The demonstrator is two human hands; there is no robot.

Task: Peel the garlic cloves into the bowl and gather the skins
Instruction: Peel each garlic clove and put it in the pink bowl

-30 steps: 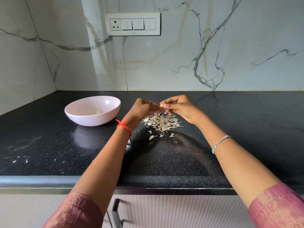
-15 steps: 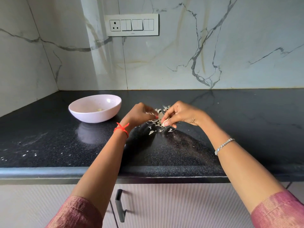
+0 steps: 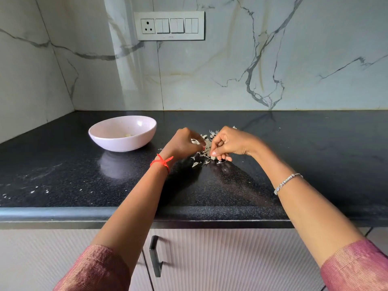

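A pale pink bowl (image 3: pixel 144 123) stands on the black counter at the left, with one peeled garlic clove (image 3: pixel 128 135) lying inside. To its right lies a heap of papery garlic skins (image 3: pixel 207 143), partly hidden by both hands. My right hand (image 3: pixel 233 142) is low over the heap and pinches a small whitish garlic clove (image 3: pixel 213 157) between thumb and fingers. My left hand (image 3: pixel 181 143) has its fingers curled, and its fingertips pinch at a skin beside the clove. Loose skin bits (image 3: pixel 195 164) lie just in front of the hands.
The black granite counter (image 3: pixel 63 175) carries small white flecks near its front left edge. Marble walls close off the back and left, with a switch panel (image 3: pixel 169 25) on the back wall. Below the counter edge is a cabinet with a dark handle (image 3: pixel 154 256).
Both hands have dropped from just above the skin heap down onto it. The right hand keeps pinching the clove. The bowl has not moved.
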